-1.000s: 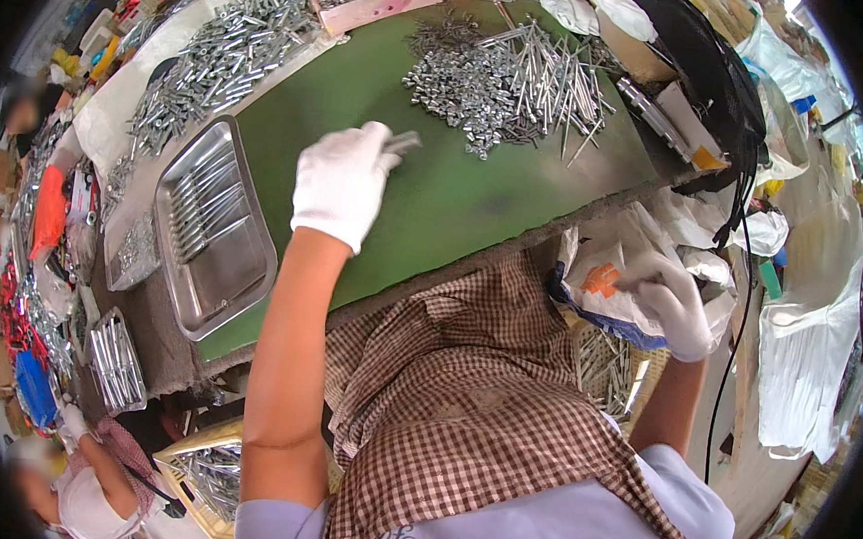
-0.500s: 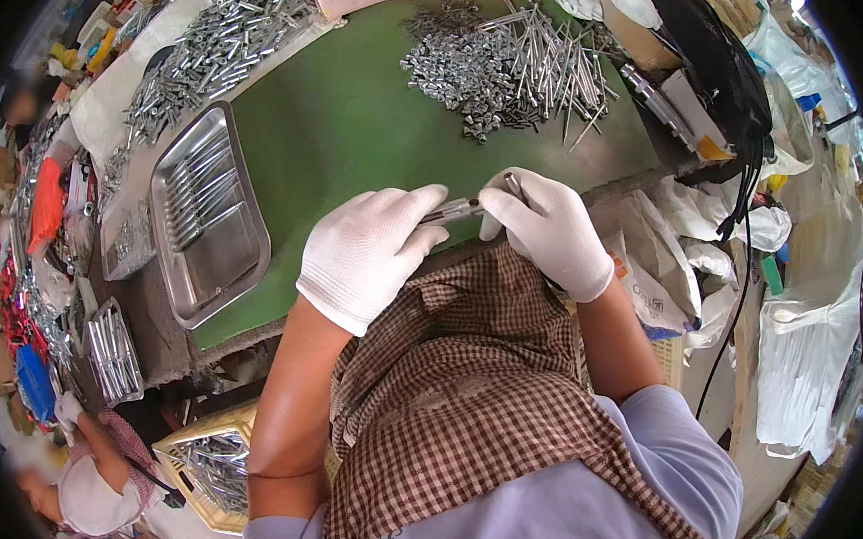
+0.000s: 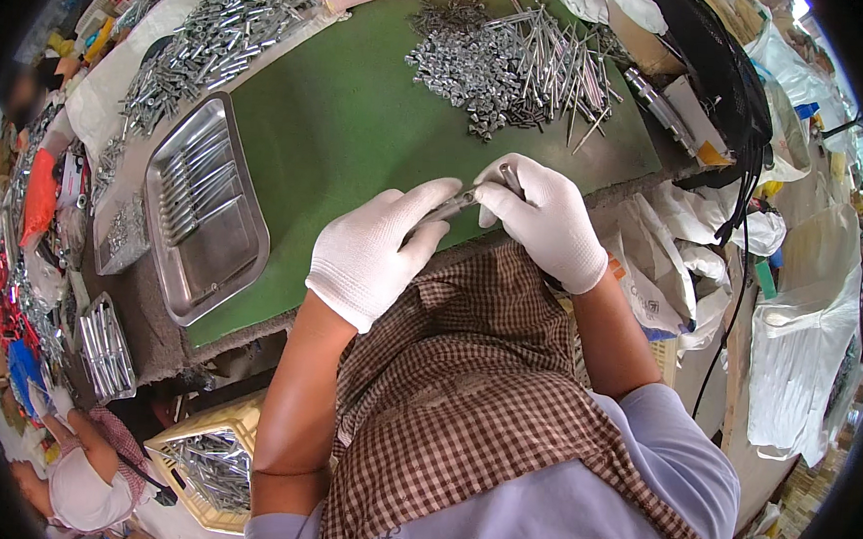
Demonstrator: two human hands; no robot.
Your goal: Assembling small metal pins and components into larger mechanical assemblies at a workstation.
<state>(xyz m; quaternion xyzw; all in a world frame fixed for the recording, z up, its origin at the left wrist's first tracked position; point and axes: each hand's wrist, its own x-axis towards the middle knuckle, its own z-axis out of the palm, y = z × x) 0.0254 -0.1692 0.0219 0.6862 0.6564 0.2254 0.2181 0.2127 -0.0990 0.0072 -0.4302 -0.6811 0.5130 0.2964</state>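
Note:
My left hand (image 3: 379,247), in a white knitted glove, is closed round a slim metal tube (image 3: 449,208) that points toward the right hand. The glove covers much of the tube. My right hand (image 3: 551,225), gloved the same way, pinches the tube's far end between thumb and fingertips. A second metal rod (image 3: 510,179) sticks up between the right thumb and forefinger. Both hands are above the near edge of the green work mat (image 3: 348,106). Whether a small part sits at the tube's end is hidden by the fingertips.
A steel tray (image 3: 216,278) with a row of metal bolts stands at left. Small metal nuts (image 3: 469,64) and long thin rods (image 3: 563,65) are heaped at the back. More metal sleeves (image 3: 218,44) lie back left. A yellow crate (image 3: 207,419) and another person (image 3: 92,481) are lower left.
Both hands stay together on the tube. The right hand has shifted slightly up and left, and its rod stands out more from the grip. The view has moved a little.

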